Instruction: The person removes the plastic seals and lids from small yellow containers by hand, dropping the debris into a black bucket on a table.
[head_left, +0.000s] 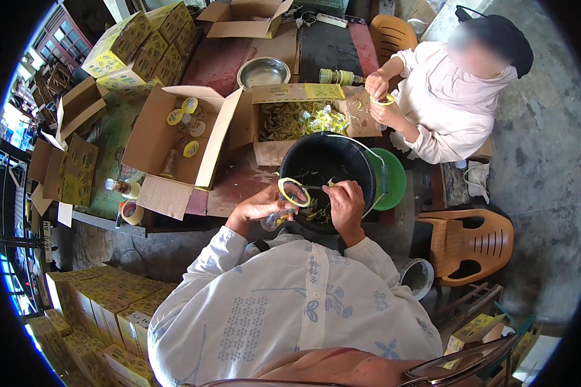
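Note:
My left hand (259, 209) grips a clear plastic cup (274, 219) with a yellow rim (294, 181), tilted over a black bucket (306, 148). My right hand (345, 203) pinches a thin dark tool (315, 188), perhaps a blade, whose tip is at the cup's rim. Yellowish-green scraps (319, 213) lie in the bucket, which has a metal handle. A green basin (394, 184) stands beside it on the right. Just beyond, an open carton (297, 120) holds a heap of yellow-green strips.
A co-worker (458, 109) at upper right handles another yellow-rimmed cup. An open box (161, 135) holds several cups. A steel bowl (263, 72), stacked cartons (132, 51), a jar (129, 187), a taller carton pile (110, 303) and an orange chair (468, 245) surround me.

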Tool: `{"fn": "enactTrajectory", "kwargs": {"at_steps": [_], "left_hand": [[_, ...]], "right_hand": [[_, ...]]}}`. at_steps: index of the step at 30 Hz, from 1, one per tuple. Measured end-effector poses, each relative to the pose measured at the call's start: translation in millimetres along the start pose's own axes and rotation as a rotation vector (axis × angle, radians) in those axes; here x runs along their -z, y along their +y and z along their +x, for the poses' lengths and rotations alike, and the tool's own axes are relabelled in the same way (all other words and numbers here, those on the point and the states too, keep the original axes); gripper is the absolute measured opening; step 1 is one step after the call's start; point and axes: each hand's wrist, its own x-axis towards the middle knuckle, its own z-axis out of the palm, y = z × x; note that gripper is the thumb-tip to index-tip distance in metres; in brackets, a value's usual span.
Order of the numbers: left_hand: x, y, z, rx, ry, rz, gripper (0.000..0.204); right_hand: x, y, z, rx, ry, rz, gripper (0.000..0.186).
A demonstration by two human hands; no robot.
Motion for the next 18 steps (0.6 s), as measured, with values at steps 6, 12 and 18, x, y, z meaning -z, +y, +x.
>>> {"fn": "enactTrajectory", "kwargs": {"at_steps": [6, 12, 18], "left_hand": [[-5, 2, 2, -0.168, 0.162, 0.181, 0.059], [-6, 10, 0, -0.365, 0.241, 0.380, 0.061], [-15, 17, 2, -0.378, 0.352, 0.778, 0.059]], "right_hand": [[-4, 10, -3, -0.314, 0.002, 0.427, 0.012], [5, 20, -17, -0.463, -0.098, 0.359, 0.018], [9, 11, -14, -0.407, -0.063, 0.394, 0.019]]}}
